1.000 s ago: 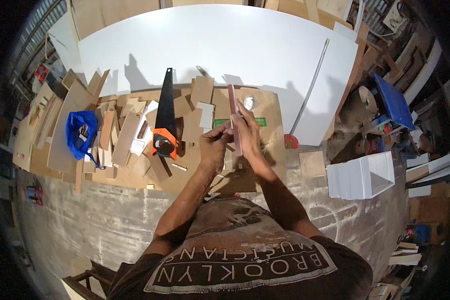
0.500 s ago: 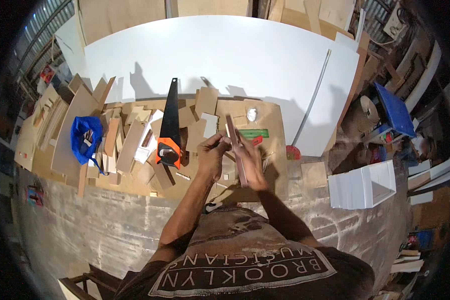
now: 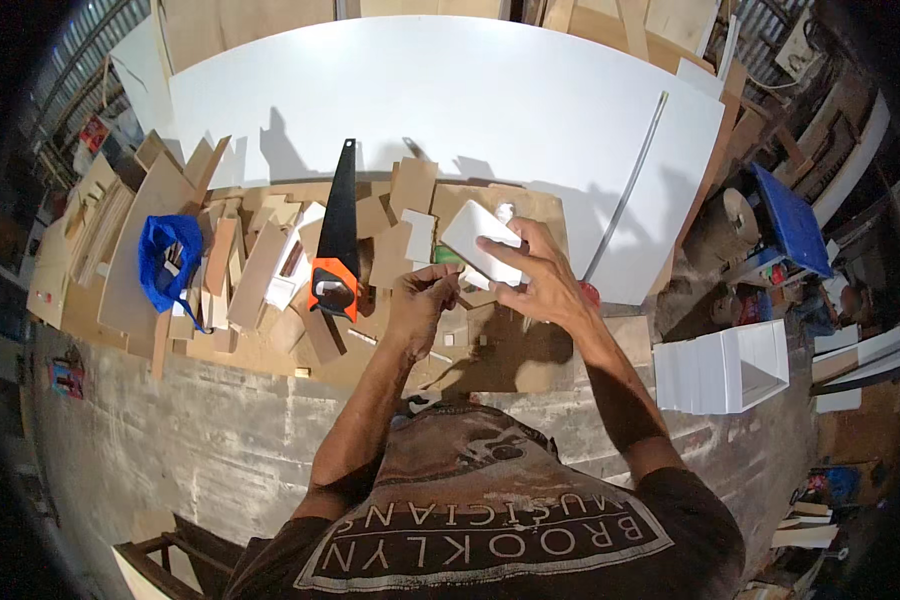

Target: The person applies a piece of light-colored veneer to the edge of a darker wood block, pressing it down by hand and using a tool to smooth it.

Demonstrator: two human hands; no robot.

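My right hand (image 3: 545, 278) grips a small white rectangular board piece (image 3: 478, 236) and holds it tilted above the work board (image 3: 370, 370), its white face showing. Just left of it, my left hand (image 3: 422, 305) has its fingertips pinched together near the piece's lower edge. What those fingertips hold, if anything, is too small to make out. Further left lies a handsaw (image 3: 340, 220) with a black blade and an orange-and-black handle. A green flat thing (image 3: 446, 255) shows partly beneath the white piece.
Wood offcuts (image 3: 265, 265) and a blue bag (image 3: 169, 262) crowd the left side. A large white panel (image 3: 390, 100) spans the back, with a long metal strip (image 3: 630, 180) on it. A white box-like unit (image 3: 705, 368) stands at right.
My right hand has turned the board piece from edge-on to its white face and moved slightly right. My left hand stays close to it, still pinched.
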